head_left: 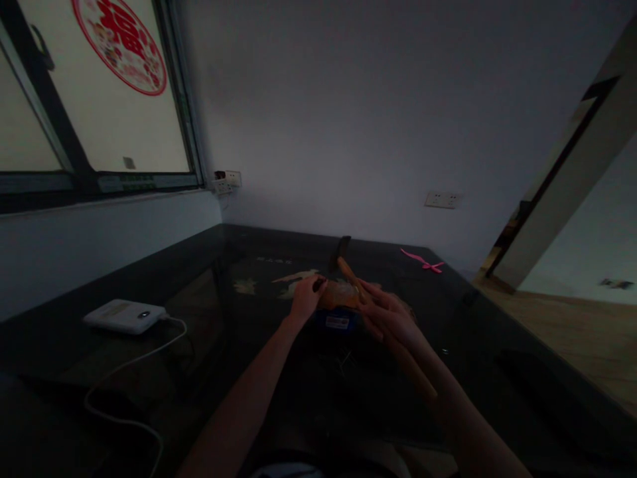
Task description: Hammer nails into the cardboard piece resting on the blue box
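A hammer lies in my right hand [391, 313], whose fingers are closed round its wooden handle [411, 365]. Its dark head [343, 247] points up and away from me, above the table. At the left side of an orange-topped pack [341, 293], my left hand [304, 299] has its fingers pinched together. Something small and dark shows at those fingertips, too dim to make out. The pack has a shiny top and a blue front with a pale label [337, 322]. Part of its right side is hidden by my right hand.
A white power bank [125, 317] with a white cable [119, 362] lies on the dark glossy table [239, 405] at left. Thin shiny bits [346, 360] show on the tabletop nearer me. A pink ribbon [423, 259] rests at the far right, before the wall [328, 133].
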### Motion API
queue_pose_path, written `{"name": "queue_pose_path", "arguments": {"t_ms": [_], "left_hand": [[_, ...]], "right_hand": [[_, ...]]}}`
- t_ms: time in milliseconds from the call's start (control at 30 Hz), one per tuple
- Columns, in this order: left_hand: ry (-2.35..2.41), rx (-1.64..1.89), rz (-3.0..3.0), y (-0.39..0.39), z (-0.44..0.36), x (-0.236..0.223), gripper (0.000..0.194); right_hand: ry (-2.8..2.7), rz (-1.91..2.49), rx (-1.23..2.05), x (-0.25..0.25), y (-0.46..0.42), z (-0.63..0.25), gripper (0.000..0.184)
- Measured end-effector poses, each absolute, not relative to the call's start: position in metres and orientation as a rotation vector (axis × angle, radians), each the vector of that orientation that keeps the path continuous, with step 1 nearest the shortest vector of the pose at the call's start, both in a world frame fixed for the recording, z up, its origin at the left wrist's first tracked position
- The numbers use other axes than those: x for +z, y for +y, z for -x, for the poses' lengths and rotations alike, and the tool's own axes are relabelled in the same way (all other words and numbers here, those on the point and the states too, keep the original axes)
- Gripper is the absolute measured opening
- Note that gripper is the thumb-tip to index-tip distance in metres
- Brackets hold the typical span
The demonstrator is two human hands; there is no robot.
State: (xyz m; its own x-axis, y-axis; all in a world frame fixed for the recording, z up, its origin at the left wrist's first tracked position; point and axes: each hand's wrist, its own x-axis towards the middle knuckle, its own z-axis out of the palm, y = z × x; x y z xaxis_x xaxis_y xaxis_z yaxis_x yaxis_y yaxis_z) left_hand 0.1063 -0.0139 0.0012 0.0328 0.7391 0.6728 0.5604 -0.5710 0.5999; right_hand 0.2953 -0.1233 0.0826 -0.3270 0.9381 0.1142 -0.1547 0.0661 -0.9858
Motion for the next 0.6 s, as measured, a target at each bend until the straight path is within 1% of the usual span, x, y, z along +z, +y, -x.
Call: {"name": "queue_pose_path", "arguments": {"t_ms": [233,467,600], "left_hand": [[1.436,1.554,-2.111,-0.016,-0.11,0.003,0.009],[1.47,1.566,-2.178,-0.017,-0.108,0.001,0.009],[1.465,1.522,-2.158,-0.018,-0.108,0.002,0.009]], "right_hand": [[-1.37,0.792,1.412,0.103,-0.14,-0.279,0.075],[-1.327,0.823,1.516,0.076,-0.133,-0.277,0.081],[-1.295,0.767,1.481,0.083,-0.137,-0.277,0.079]]}}
